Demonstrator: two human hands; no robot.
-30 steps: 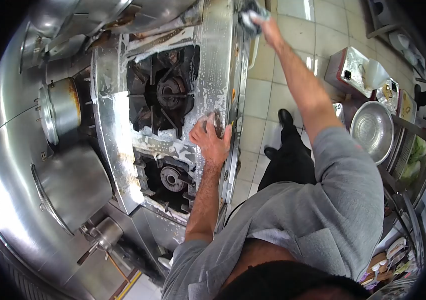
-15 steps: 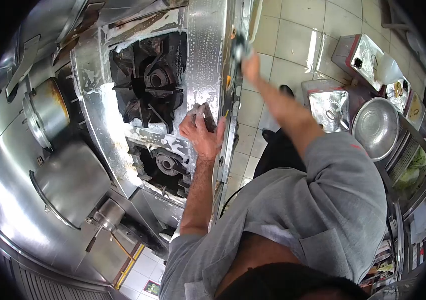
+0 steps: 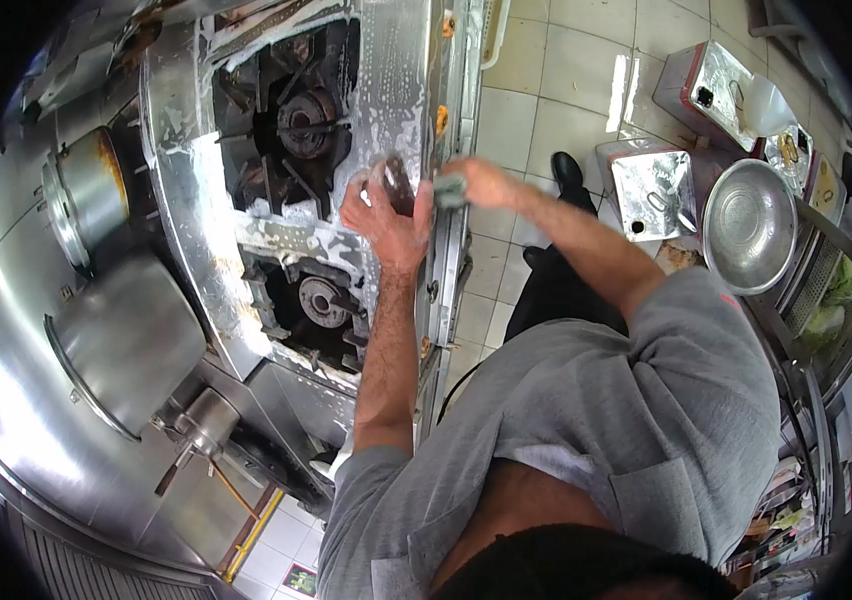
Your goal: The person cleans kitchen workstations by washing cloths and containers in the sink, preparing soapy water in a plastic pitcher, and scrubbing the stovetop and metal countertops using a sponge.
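Observation:
My left hand [image 3: 382, 222] rests on the soapy steel front of the gas stove [image 3: 394, 75], fingers curled round a dark brown piece [image 3: 399, 187] whose kind I cannot make out. Just to its right, my right hand [image 3: 484, 184] is closed on a grey-green scouring pad [image 3: 449, 190], pressed at the stove's front edge and slightly blurred. White foam lies over the stove top and around the burners. The upper burner [image 3: 306, 122] and lower burner [image 3: 324, 300] are dark and greasy.
Behind the stove stand a stained pot [image 3: 96, 195], a large steel pot [image 3: 131, 340] and a small saucepan [image 3: 208, 420]. On the tiled floor [image 3: 506, 120] are metal tins [image 3: 651, 190] and a wide metal bowl [image 3: 749, 225]. A rack [image 3: 816, 300] holds greens.
My right hand, with the pad, has come down along the stove's front edge, close to my left hand. My left hand stays on the stove front with the dark piece.

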